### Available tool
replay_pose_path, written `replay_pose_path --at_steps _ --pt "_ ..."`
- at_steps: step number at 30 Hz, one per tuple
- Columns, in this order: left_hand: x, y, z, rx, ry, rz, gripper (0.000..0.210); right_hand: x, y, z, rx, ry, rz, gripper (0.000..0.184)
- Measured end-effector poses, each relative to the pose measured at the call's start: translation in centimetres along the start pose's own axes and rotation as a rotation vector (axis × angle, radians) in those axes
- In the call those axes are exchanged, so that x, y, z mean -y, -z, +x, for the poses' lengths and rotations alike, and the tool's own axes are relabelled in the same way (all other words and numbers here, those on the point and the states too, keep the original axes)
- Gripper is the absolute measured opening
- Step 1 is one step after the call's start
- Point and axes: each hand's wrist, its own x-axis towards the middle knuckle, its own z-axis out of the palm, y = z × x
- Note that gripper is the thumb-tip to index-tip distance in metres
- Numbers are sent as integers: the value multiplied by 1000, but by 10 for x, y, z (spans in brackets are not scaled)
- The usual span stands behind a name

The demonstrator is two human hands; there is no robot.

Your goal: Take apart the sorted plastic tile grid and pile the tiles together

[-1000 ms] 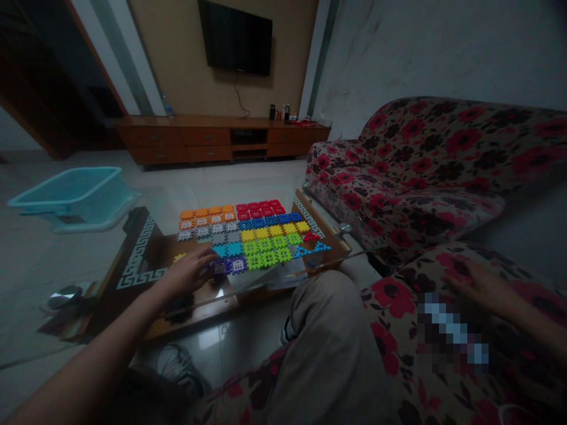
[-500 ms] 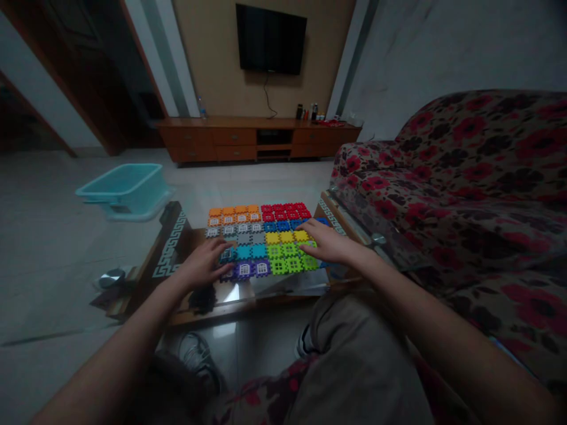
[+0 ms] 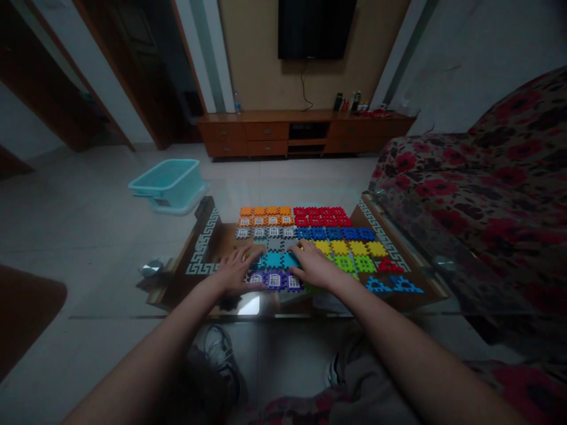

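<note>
Flat interlocking plastic building blocks lie in colour-sorted rows on a glass coffee table. My left hand (image 3: 237,271) rests at the left end of the teal blocks (image 3: 273,260) and purple window blocks (image 3: 274,280), fingers spread, partly covering them. Over the right end of the teal row is my right hand (image 3: 313,267), its fingers apart and hiding some yellow and green pieces. Grey blocks (image 3: 275,243) sit just beyond the fingertips. Yellow blocks (image 3: 358,248) and green blocks (image 3: 364,263) continue to its right. Neither hand visibly grips a block.
Orange blocks (image 3: 266,211), red blocks (image 3: 321,215) and blue blocks (image 3: 349,234) form the farther rows. Red triangular pieces (image 3: 390,265) and blue triangular pieces (image 3: 378,285) lie at the right. A turquoise tub (image 3: 179,189) stands on the floor; a floral sofa (image 3: 434,171) is alongside.
The view has swung left, so the table appears farther right. My right hand has moved left across the blocks, from the yellow and green ones to the teal ones. My left hand stays near the left end.
</note>
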Motion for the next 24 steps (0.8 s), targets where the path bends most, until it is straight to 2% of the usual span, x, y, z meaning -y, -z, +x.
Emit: replay_pose_path --at_steps 2,5,11,15,19,24 --pt "0 0 3 18 28 3 77 -4 -4 6 14 0 2 38" --pt "3 1 7 -17 23 -13 57 -10 -10 15 43 -3 18 38" --pt "19 1 14 -121 -68 -31 43 -9 -14 31 81 -78 39 45" --pt "28 0 15 -173 -62 -46 41 -1 -17 40 83 -115 19 46" --pt "42 1 11 -234 42 -29 47 10 -17 45 80 -127 8 47" --pt "74 3 1 -313 251 -3 49 22 -14 49 47 -141 18 41"
